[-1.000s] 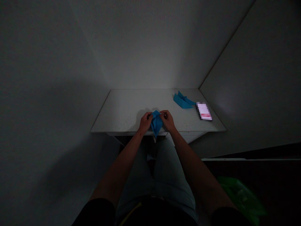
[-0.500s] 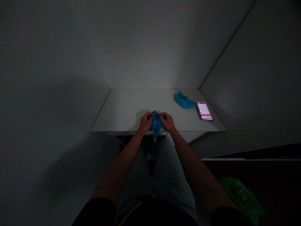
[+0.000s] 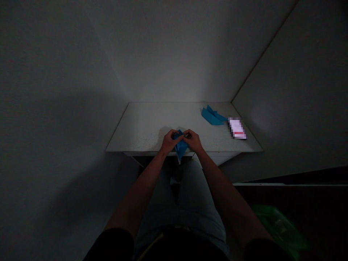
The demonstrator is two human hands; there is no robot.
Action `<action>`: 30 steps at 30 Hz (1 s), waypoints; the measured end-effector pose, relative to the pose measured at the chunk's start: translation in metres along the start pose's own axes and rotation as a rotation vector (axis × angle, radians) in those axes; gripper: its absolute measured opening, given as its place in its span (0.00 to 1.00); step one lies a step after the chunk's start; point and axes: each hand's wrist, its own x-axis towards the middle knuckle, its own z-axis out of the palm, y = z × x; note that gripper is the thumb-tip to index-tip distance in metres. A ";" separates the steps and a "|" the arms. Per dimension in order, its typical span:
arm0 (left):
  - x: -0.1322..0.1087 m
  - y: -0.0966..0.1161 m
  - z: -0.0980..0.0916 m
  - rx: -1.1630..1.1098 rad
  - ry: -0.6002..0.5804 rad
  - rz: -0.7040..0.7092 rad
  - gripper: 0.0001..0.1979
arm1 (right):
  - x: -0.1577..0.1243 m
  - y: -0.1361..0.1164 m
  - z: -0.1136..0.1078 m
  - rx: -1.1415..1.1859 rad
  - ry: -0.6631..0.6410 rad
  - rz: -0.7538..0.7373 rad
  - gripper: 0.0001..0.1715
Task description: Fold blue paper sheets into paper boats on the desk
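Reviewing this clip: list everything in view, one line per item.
table: 1, white, ahead of the person, in the corner
walls: 2, grey, meeting behind the table
folded paper: 1, blue, between the hands at the table's near edge
second folded paper: 1, blue, far right of the table
blurred slip: 1, white and pink, right end of the table
plastic bag: 1, green, low right, below the table
legs: 2, pale grey clothing, below the table edge
left hand: 1, pinching the folded paper
right hand: 1, pinching the folded paper
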 end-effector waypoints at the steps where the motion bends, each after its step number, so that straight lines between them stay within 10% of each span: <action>1: 0.000 0.000 0.000 0.004 0.000 -0.015 0.19 | 0.000 -0.001 0.000 0.007 -0.003 -0.004 0.16; 18: 0.017 -0.009 -0.009 -0.173 0.288 -0.153 0.13 | 0.003 0.003 -0.005 0.098 -0.071 -0.003 0.23; 30: 0.016 -0.004 -0.004 -0.149 0.174 -0.070 0.18 | 0.004 0.008 -0.009 0.123 0.031 -0.014 0.20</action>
